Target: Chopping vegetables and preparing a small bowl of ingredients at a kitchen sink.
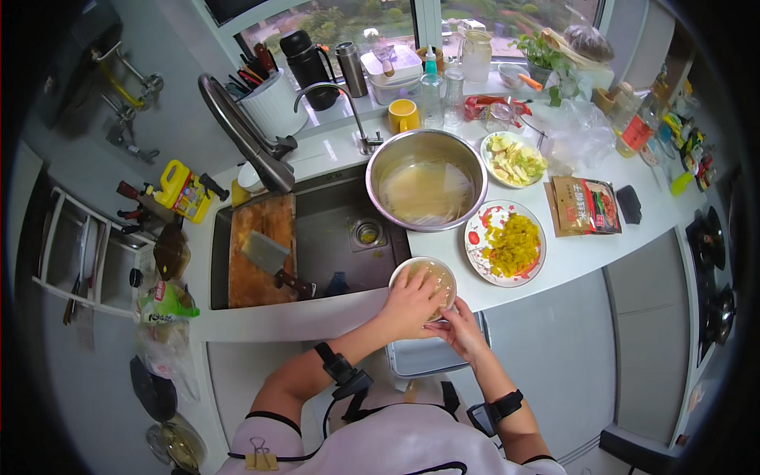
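Observation:
A small white bowl [449,279] with cloudy liquid and pale bits hangs over the counter's front edge, right of the sink. My right hand [460,332] grips its lower right side, thumb near the rim and fingers beneath. Reaching in from the left, my left hand [409,300] lies over the bowl with spread fingers dipping inside; whether they hold anything is hidden. Just behind is a steel pot [375,208] containing pale liquid. A patterned plate [475,261] of chopped yellow-green food sits to the right, and a plate [493,178] of cut cabbage stands farther back.
In the sink [326,237], a cleaver [266,252] rests on a wooden cutting board [255,217]. Faucets [237,130] arch above. Food packets [585,205] lie right of the plates. Glass bottles [454,98] and a yellow mug [404,116] line the back. Below my hands is a grey tray [427,359].

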A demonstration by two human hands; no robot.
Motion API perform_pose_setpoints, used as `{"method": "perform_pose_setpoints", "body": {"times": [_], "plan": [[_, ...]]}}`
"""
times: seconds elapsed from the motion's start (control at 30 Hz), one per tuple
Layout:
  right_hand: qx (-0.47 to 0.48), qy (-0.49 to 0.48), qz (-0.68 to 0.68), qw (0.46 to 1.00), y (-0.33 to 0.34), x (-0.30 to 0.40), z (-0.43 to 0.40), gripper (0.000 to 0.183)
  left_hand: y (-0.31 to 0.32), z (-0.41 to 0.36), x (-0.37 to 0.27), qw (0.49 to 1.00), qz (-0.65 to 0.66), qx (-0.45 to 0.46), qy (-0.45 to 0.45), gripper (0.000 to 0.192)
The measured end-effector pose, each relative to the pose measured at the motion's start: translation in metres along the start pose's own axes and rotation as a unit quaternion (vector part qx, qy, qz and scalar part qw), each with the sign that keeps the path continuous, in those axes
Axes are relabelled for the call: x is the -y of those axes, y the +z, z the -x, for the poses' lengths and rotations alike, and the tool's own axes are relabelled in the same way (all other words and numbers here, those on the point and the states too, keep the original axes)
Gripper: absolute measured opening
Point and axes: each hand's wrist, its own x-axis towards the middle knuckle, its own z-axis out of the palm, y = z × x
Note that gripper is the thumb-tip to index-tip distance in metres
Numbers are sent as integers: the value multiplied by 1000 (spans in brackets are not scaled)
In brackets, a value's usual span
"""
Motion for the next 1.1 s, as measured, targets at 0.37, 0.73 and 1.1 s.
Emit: {"method": "perform_pose_setpoints", "body": {"times": [0.37,0.73,1.1], "plan": [[-172,-99,79,977,44,-31,-18,55,0,8,54,992,72,45,93,60],[-212,-99,88,968,133,-58,-78,47,-20,51,144,980,117,152,60,51],[-163,2,95,982,144,-62,-159,41,2,61,220,972,176,156,23,47]]}}
